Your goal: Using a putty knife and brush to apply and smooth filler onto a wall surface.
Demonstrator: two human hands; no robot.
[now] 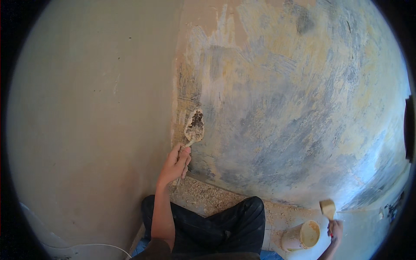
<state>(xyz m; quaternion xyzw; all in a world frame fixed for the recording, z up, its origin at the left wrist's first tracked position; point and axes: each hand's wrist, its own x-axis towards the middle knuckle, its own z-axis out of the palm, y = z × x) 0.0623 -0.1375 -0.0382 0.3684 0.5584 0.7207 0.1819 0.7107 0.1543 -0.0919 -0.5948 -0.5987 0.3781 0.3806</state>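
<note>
My left hand (175, 164) is closed round the handle of a small pointed trowel (194, 126). Its blade points up, crusted with pale and dark material, in front of or against the patchy wall (268, 108) near the inner corner; I cannot tell whether it touches. Far to the right, my right hand (335, 229) grips a wide flat brush (328, 209) with tan bristles pointing up. That brush is above and to the right of a pale, stained bucket (291, 239), whose open mouth shows a cream-coloured inside.
A smooth beige-grey wall (91, 121) meets the patchy one at the corner on my left. Crumbled debris (206, 195) covers the floor along the wall's foot, in front of my bent legs (208, 232). A white cable (97, 245) runs at the lower left.
</note>
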